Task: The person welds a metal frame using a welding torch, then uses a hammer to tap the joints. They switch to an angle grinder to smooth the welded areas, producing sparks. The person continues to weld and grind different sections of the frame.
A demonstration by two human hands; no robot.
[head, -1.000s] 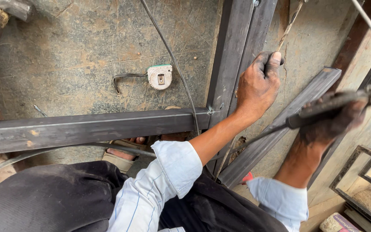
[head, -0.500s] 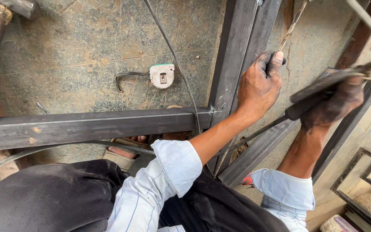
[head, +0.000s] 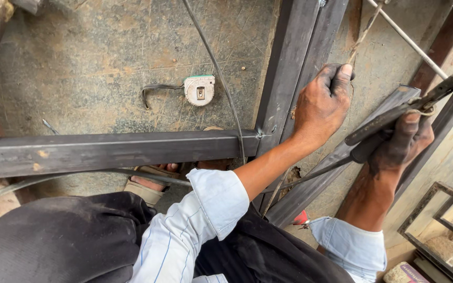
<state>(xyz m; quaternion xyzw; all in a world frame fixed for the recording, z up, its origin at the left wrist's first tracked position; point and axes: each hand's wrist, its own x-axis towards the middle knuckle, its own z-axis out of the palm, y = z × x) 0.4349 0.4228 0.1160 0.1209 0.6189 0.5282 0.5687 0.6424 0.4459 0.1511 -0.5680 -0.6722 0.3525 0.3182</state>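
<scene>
My left hand (head: 323, 105), blackened with soot, is closed over the edge of an upright dark steel tube (head: 289, 78). That tube meets a horizontal steel tube (head: 106, 152) at a corner joint. To the right, my right hand (head: 402, 144) grips a welding electrode holder (head: 389, 120), which points up and to the right. A thin pale rod (head: 410, 44) runs from the holder's tip toward the top edge. A slanted flat steel bar (head: 331, 167) lies under both hands.
A white tape measure (head: 199, 89) with a dark hook strap lies on the concrete floor (head: 79, 68). A thin cable (head: 216, 68) crosses the floor and the horizontal tube. My sandalled foot (head: 153, 175) shows beneath that tube. A metal grille frame (head: 436, 220) stands at lower right.
My right hand has tilted the electrode holder so that its tip points higher to the right. My left hand has stayed on the upright tube.
</scene>
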